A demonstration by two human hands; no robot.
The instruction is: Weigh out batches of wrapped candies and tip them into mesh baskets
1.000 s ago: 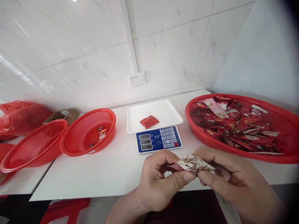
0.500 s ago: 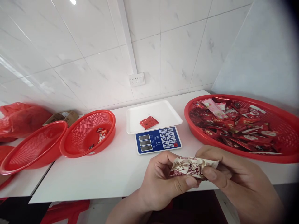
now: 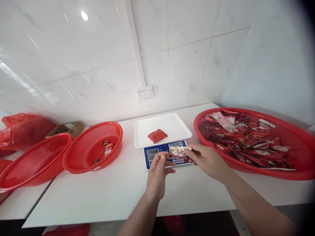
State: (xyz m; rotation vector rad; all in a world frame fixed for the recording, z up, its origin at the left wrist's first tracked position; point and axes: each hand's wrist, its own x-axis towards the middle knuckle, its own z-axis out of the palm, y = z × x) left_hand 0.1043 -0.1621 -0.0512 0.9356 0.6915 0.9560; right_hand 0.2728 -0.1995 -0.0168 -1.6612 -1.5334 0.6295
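A small cream and dark-red snack packet [image 3: 179,151] is held up in front of the scale [image 3: 150,165], covering part of its keypad. My right hand [image 3: 205,162] pinches the packet's right end between thumb and fingers. At the left end, my left hand [image 3: 157,175] has its thumb and index finger closed on the packet's edge, the other fingers curled loosely below. On the scale's white tray [image 3: 169,123] lies a flat red packet [image 3: 157,135], just beyond both hands.
To the right stands a wide red basket [image 3: 246,172] full of mostly red packets [image 3: 261,137]. A red basket [image 3: 83,150] with a few small packets [image 3: 107,150] is on the left, beside another red basket [image 3: 36,160]. Behind these are a cardboard box [image 3: 75,129] and a red plastic bag [image 3: 29,131].
Both hands have moved forward and left with the packet, from near my body to above the scale's keypad. My view has tilted up slightly. The red packet still lies on the tray.
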